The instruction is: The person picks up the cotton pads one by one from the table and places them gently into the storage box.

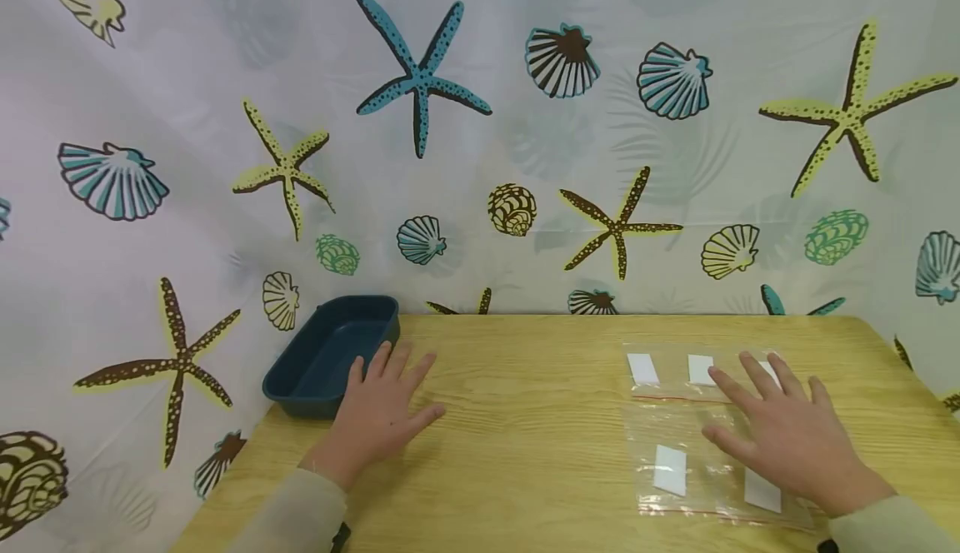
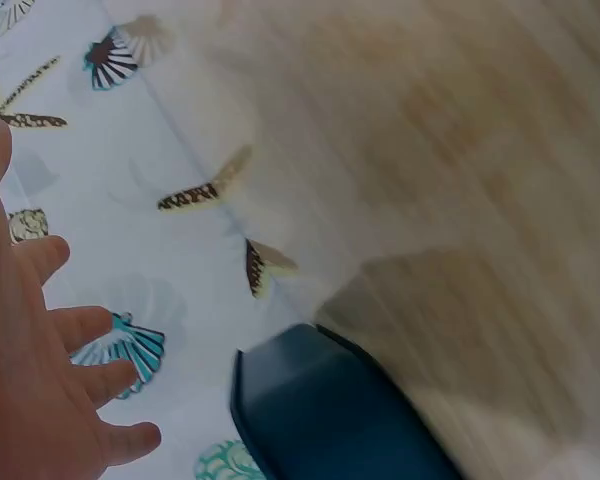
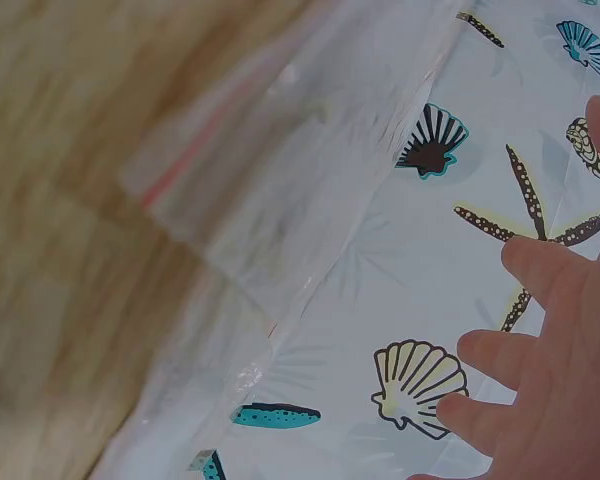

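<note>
My left hand is spread with straight fingers beside the dark blue tray, holding nothing. Its fingertips overlap the tray's right side in the head view; whether they touch it I cannot tell. The left wrist view has the tray below and right of the fingers. My right hand, fingers spread, is over two clear zip bags. White flat pieces show in the upper bag and the lower bag; the hand partly hides both. A bag with a red strip appears blurred in the right wrist view.
Both bags and the tray lie on a light wood-grain table. Behind and to the sides hangs a white curtain printed with starfish and shells, meeting the table's back edge.
</note>
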`<state>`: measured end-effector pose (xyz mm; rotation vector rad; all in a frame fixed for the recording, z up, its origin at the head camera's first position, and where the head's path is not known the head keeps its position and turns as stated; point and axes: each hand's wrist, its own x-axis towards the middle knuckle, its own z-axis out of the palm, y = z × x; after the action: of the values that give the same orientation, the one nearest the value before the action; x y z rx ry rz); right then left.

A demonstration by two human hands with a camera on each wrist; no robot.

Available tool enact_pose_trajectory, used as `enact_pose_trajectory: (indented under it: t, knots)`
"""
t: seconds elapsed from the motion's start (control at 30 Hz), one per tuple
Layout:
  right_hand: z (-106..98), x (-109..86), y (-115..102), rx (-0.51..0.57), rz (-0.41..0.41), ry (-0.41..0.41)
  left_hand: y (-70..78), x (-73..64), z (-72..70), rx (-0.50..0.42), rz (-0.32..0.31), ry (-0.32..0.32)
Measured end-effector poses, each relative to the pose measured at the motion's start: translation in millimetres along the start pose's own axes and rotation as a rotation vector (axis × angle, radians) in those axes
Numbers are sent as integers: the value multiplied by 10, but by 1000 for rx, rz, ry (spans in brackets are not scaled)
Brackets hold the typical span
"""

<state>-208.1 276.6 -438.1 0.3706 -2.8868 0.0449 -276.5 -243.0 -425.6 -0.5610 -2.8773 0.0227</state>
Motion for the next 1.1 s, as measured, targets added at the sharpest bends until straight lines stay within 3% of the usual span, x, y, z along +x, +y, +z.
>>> enact_pose_trajectory:
  t: [0.33, 0.5, 0.83, 1.1]
  knots:
    - [0, -37, 32, 5, 10, -10, -417, -177, 83, 21, -15, 45]
    - [8, -48, 44, 0, 5, -1, -584, -257, 88, 12, -40, 36]
    - [20, -68, 60, 10, 2, 11, -853, -379, 106, -2, -106, -24]
    - [27, -70, 73, 6, 4, 3, -1039, -414, 146, 2, -144, -115]
